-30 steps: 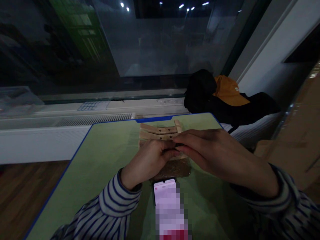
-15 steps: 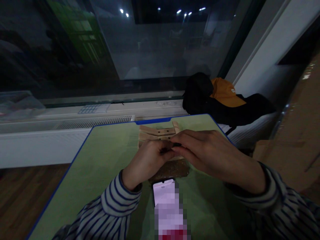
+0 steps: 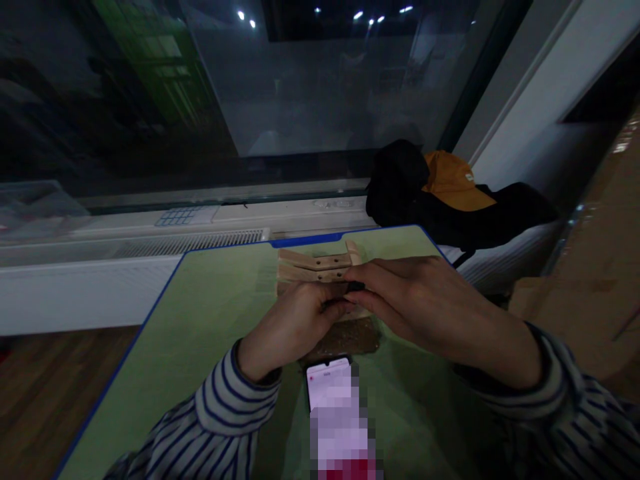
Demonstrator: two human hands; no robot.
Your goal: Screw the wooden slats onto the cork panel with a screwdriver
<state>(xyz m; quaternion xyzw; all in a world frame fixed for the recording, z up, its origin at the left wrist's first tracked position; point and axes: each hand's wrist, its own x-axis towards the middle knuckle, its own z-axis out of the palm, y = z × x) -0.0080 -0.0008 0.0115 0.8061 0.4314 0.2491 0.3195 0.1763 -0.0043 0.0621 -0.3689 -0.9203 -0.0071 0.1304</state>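
Both hands are in view over the counter [image 3: 215, 327], brought together at its far half, fingertips close to one another. The right hand [image 3: 425, 303] has thumb and forefinger closed on a small dark piece [image 3: 356, 286]; its make cannot be told. The left hand [image 3: 293, 323] has thumb and fingers drawn together beside that piece; whether it grips anything cannot be told, its fingertips being partly hidden.

The wooden strips [image 3: 304, 271] lie on the counter directly beyond and partly beneath the hands, near the far edge. They are pale, bent along their length, and set side by side; four dark holes are visible, two to each of the two farther strips. A short crosspiece [image 3: 353, 252] stands at their right end. The nearer portion is covered by the hands.

A brown slab [image 3: 350, 337] lies just on the near side of the strips, its left part behind the left hand. A phone [image 3: 330, 393], screen lit and largely pixelated, lies nearer the wearer, close to the slab. Both sleeves [image 3: 227, 400] are striped.

Beyond the counter, an orange cap [image 3: 455, 181] rests on a black garment or bag [image 3: 400, 190]. A radiator [image 3: 95, 290] is at left; a carton [image 3: 560, 320] is at right.
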